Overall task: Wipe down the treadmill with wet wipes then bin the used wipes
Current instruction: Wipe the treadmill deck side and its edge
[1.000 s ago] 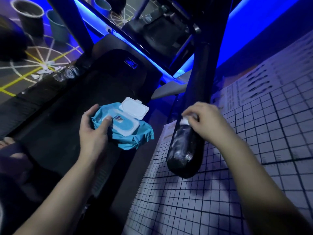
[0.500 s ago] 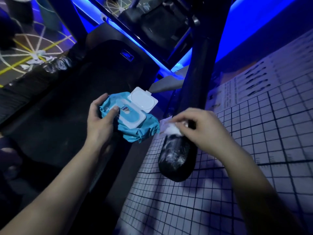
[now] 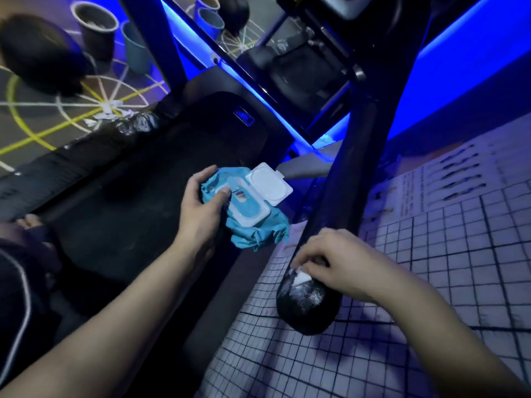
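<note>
The step in hand looks to be wiping the treadmill's handrail [image 3: 349,179] — namely its rounded black end [image 3: 307,311], low and right of centre in the frame. To do it well, I judge the wipe should be pressed flat and carried right round the tip rather than dabbed from above. The sheen of moisture shows only on the face turned to the camera, and the underside cannot be seen. Spreading the wipe out would help too, since it is bunched small and little of it meets the surface.

The right hand [image 3: 342,262] lies over the handrail just above that end, its fingers [image 3: 311,248] curled down and pinching a small white wipe [image 3: 301,278] against it. Only a corner of the wipe shows, poking out beneath the fingertips and touching the handrail; the rest is hidden under the hand.

The left hand [image 3: 201,208], at the centre of the frame, grips the teal pack of wet wipes [image 3: 258,228], thumb on its white rim and fingers wrapped round the far side. The lid [image 3: 268,183] stands flipped open. The pack is held over the dark treadmill belt [image 3: 138,202], near the handrail but apart from it.

Binning is not yet done — buckets [image 3: 94,30] that may serve as bins stand at the upper left, well apart from both hands, with white scraps [image 3: 110,112] on the floor near them.
</note>
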Available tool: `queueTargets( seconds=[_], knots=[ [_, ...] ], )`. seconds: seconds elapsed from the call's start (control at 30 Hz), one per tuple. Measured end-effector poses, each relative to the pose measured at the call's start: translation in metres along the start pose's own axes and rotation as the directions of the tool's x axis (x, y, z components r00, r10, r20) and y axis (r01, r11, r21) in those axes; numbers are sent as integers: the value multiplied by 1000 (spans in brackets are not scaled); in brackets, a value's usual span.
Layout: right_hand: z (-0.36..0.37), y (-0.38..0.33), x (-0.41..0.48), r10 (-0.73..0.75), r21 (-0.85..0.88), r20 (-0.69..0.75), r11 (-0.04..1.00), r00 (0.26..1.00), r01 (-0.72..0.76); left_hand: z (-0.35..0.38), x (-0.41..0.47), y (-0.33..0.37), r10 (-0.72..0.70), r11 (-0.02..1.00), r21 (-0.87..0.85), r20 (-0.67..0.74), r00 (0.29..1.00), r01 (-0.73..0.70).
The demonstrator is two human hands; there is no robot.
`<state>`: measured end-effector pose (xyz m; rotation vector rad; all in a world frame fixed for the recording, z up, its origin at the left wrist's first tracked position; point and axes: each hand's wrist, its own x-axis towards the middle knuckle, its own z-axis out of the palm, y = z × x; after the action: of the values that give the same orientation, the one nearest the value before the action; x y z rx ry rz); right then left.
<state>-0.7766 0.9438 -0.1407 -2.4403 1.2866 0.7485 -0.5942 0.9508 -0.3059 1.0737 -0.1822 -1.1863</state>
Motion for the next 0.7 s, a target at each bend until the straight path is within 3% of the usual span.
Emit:
queueTargets(
  seconds=[0.1, 0.23, 0.3, 0.4, 0.7],
  knots=[
    [-8, 5, 12, -10, 90, -93, 996, 996, 18, 2, -4, -1, -2, 1000, -18, -6, 1000, 2],
    [-18, 24, 37, 19, -154, -223, 987, 975, -54, 4, -13, -6, 5, 1000, -6, -14, 1000, -5],
    [-18, 31, 44, 61, -263, -171, 959, 983, -105, 4, -17, -10, 22, 1000, 2, -22, 1000, -22],
    [-13, 30, 41, 102, -282, -97, 951, 990, -126, 4, -21, -14, 30, 999, -13, -46, 998, -30],
    [-17, 0, 15, 85, -7, 109, 996, 990, -85, 5, -18, -19, 84, 996, -29, -129, 988, -88]
  ],
)
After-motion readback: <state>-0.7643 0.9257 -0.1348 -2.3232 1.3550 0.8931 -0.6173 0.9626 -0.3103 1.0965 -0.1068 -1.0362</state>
